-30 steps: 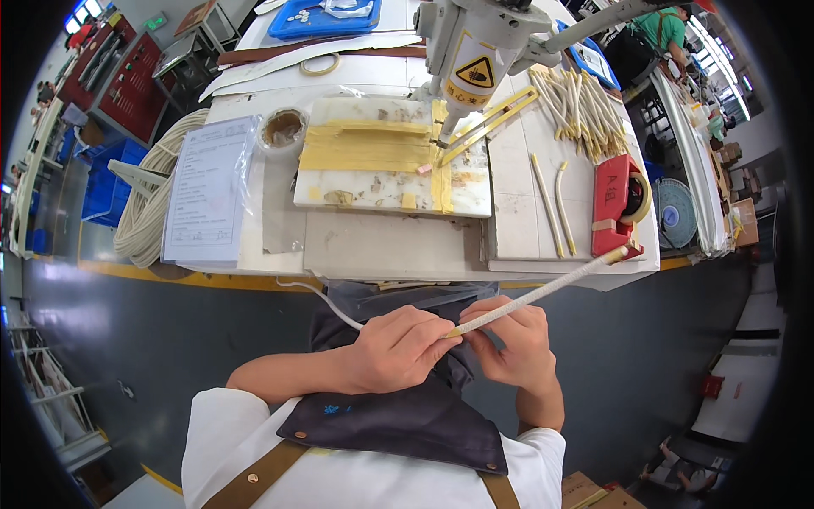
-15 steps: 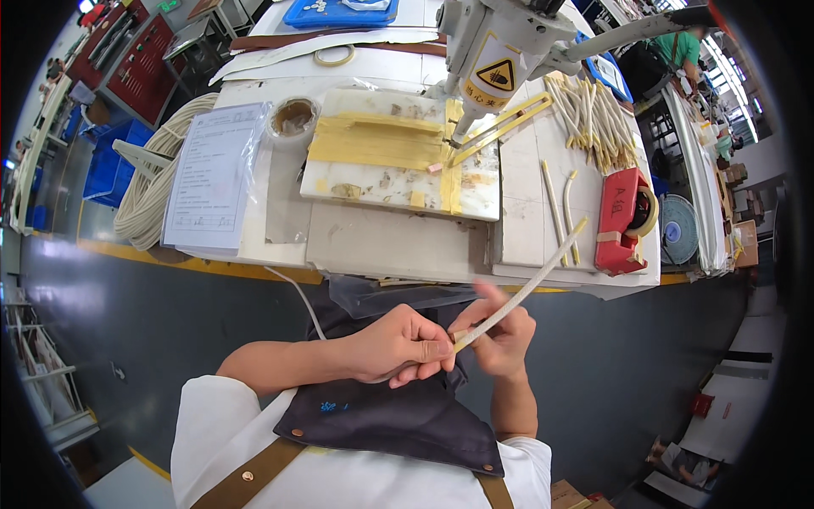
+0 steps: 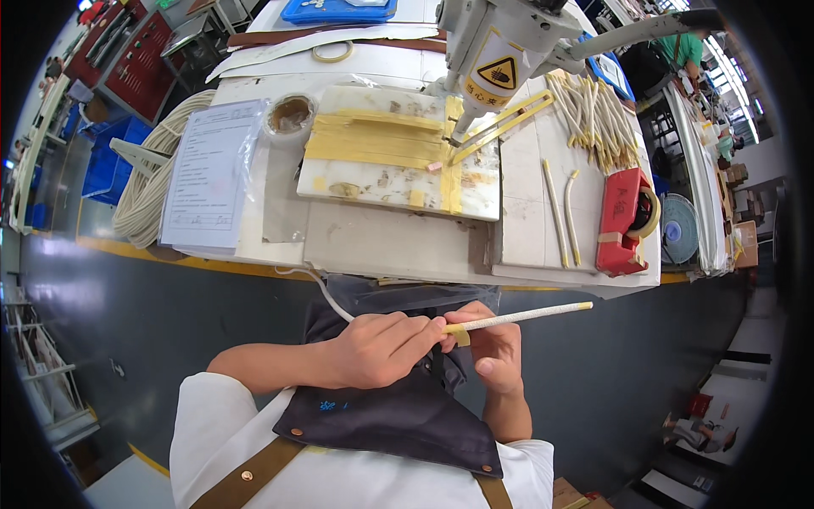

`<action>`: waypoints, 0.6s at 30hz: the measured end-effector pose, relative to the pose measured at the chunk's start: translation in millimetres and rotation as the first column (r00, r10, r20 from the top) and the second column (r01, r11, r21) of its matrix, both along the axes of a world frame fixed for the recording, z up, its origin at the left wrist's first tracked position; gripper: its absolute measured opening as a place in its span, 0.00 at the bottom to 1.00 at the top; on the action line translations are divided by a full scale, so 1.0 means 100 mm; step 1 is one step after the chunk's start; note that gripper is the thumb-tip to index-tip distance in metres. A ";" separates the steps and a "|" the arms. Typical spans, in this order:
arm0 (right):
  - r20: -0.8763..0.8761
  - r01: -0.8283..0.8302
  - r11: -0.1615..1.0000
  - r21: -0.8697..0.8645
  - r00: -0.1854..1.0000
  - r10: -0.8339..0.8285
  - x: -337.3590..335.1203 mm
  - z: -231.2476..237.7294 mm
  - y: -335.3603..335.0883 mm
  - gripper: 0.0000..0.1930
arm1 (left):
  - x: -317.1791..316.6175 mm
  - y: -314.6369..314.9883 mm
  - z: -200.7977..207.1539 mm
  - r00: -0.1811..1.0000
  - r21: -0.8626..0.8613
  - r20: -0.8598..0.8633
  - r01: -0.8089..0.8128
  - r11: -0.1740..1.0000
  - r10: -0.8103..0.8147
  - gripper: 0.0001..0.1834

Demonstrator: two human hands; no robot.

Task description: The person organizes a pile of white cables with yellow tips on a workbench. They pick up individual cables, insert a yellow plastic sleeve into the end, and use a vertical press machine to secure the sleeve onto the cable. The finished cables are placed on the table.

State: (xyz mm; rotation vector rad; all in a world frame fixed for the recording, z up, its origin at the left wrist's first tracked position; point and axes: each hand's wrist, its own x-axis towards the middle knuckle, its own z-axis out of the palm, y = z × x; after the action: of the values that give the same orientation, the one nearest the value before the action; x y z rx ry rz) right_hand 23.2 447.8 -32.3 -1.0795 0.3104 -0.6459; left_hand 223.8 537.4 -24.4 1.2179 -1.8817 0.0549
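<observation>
Beyond the fingers (image 3: 424,329) stands a pale counter (image 3: 381,246). Straight ahead of them lies a white slab (image 3: 373,182) striped with yellow tape. Left of the fingers, farther off, a sleeved paper sheet (image 3: 208,174) lies flat, a tape roll (image 3: 290,114) beside it. Right of the fingers sit two cream tubes (image 3: 561,212), a red tape dispenser (image 3: 623,222), and a pile of cream tubes (image 3: 598,114) farther back.

A red tape holder (image 3: 626,222) sits on the white tabletop (image 3: 381,246), near a pile of pale sticks (image 3: 598,119) and a paper sheet in plastic (image 3: 208,174).
</observation>
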 end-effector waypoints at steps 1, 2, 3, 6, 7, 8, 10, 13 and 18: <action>-0.071 0.039 0.999 -0.036 0.997 -0.041 0.01 0.00 0.02 0.23 | 0.02 0.00 0.00 0.999 -0.015 0.038 -0.002 1.000 0.002 0.15; -0.140 0.075 0.994 -0.075 0.986 -0.085 0.01 -0.01 0.04 0.21 | 0.02 0.00 0.00 0.997 -0.029 0.075 -0.003 1.000 0.005 0.16; -0.205 0.109 0.987 -0.116 0.970 -0.131 0.01 -0.01 0.05 0.19 | 0.02 0.00 -0.01 0.998 -0.020 0.055 -0.001 1.000 0.002 0.15; -0.304 0.064 0.892 -0.448 0.927 -0.219 -0.03 0.02 -0.05 0.12 | 0.02 -0.01 -0.04 0.993 0.121 -0.090 0.086 0.989 -0.076 0.13; -0.279 0.063 0.878 -0.474 0.935 -0.218 -0.02 0.02 -0.07 0.11 | 0.05 -0.02 -0.03 0.970 0.231 -0.201 0.180 0.956 -0.134 0.12; -0.254 0.061 0.864 -0.500 0.943 -0.214 -0.01 -0.01 -0.08 0.10 | 0.08 -0.03 -0.02 0.933 0.327 -0.314 0.279 0.903 -0.175 0.11; -0.198 0.047 0.864 -0.501 0.966 -0.167 0.00 -0.03 -0.12 0.09 | 0.12 -0.04 0.13 0.736 0.618 -0.676 0.530 0.580 0.047 0.10; -0.095 -0.022 0.904 -0.427 0.995 -0.021 0.03 -0.09 -0.23 0.11 | 0.20 -0.12 0.09 0.438 0.507 -0.845 0.838 0.203 0.306 0.13; -0.240 0.146 0.988 -0.040 0.959 -0.151 0.20 -0.20 -0.14 0.20 | 0.16 -0.08 -0.03 0.307 0.437 -0.881 0.821 0.368 0.362 0.11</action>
State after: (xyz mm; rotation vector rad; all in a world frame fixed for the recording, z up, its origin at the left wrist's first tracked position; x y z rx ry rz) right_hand 42.8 433.5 -52.7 -1.1658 0.6021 -0.6525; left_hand 239.3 529.0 -27.3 0.9946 -0.8040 -1.8490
